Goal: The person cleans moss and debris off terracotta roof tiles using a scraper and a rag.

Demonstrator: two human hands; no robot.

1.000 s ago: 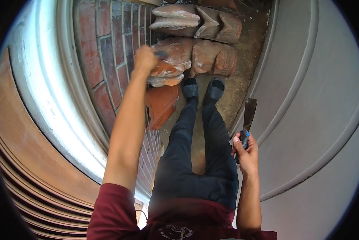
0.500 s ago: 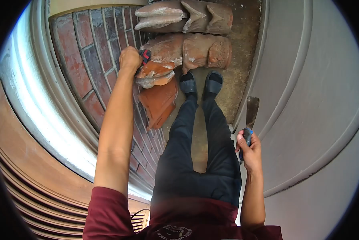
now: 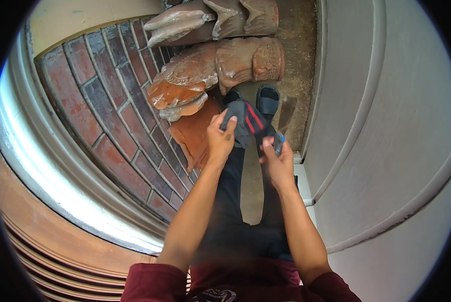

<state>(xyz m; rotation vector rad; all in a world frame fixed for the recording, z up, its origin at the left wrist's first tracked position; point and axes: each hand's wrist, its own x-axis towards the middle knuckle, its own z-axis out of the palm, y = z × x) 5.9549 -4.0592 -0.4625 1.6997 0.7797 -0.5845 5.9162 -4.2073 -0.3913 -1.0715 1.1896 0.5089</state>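
Observation:
A dark cloth item with red stripes, perhaps a glove, hangs between my hands above my legs. My left hand pinches its left end. In my right hand is the dark, blue-tipped handle of a scraper, whose flat blade points up and looks blurred. The right fingers are close to the cloth's lower right edge; whether they also grip it is unclear. Beyond the hands lies a carved clay figure with orange broken parts at its left end.
A second carved clay piece lies behind the first. An orange clay slab leans by the brick wall on the left. My sandalled feet stand near the clay figure. A pale curved wall rises on the right.
My left hand has moved from the clay figure's left end toward the middle, bringing the red-striped dark item along. My right hand has moved left and up with the scraper.

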